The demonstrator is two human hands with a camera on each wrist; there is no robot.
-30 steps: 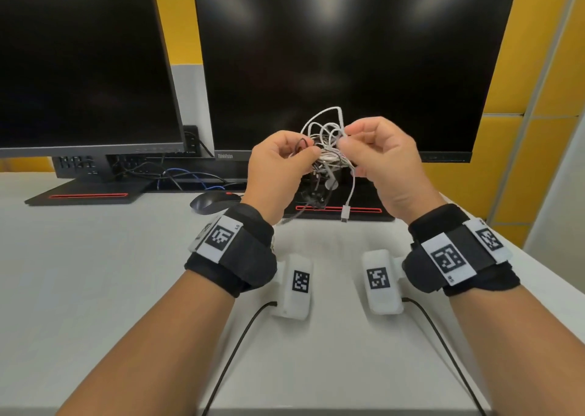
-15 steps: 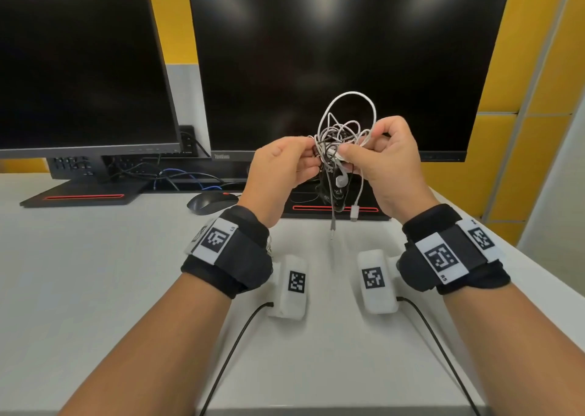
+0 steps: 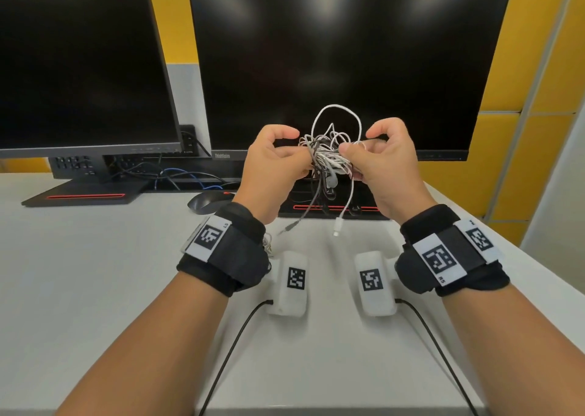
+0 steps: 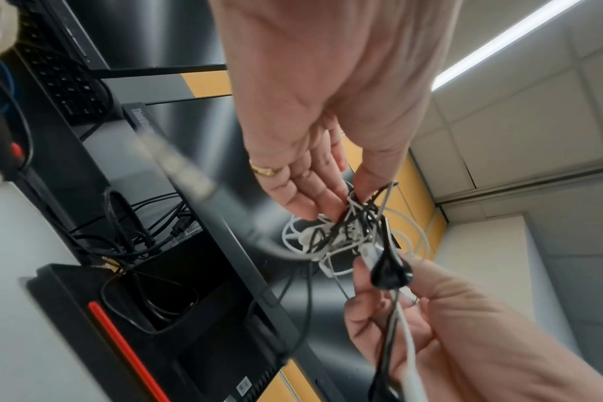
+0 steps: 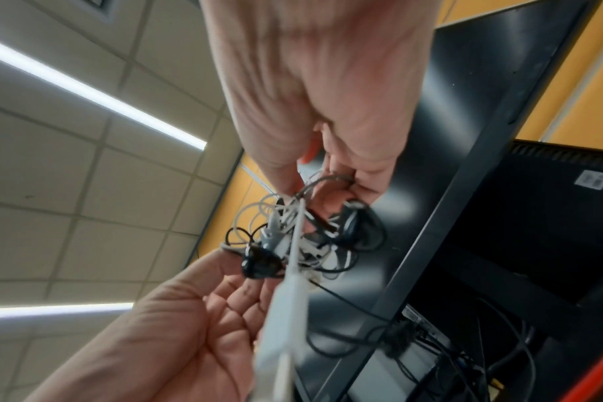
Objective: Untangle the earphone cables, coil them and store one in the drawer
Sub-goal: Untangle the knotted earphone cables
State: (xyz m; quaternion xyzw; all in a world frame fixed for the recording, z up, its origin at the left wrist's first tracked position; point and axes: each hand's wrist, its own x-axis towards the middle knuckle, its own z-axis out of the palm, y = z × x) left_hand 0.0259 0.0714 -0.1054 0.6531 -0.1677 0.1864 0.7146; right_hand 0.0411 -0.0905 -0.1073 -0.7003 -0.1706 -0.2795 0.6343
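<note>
A white desk (image 3: 79, 289) stands against a yellow panelled wall (image 3: 506, 168). Two dark monitors (image 3: 345, 61) sit on it on black stands with red stripes, beside a mouse (image 3: 207, 201) and what look like loose black and blue cables. Overhead, strip lights (image 5: 93, 93) cross a tiled ceiling.

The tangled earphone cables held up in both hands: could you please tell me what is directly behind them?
Behind the tangled earphone cables is the larger monitor's dark screen; the left hand and right hand cover part of its lower bezel. Below them dangle a white plug and a jack.
</note>
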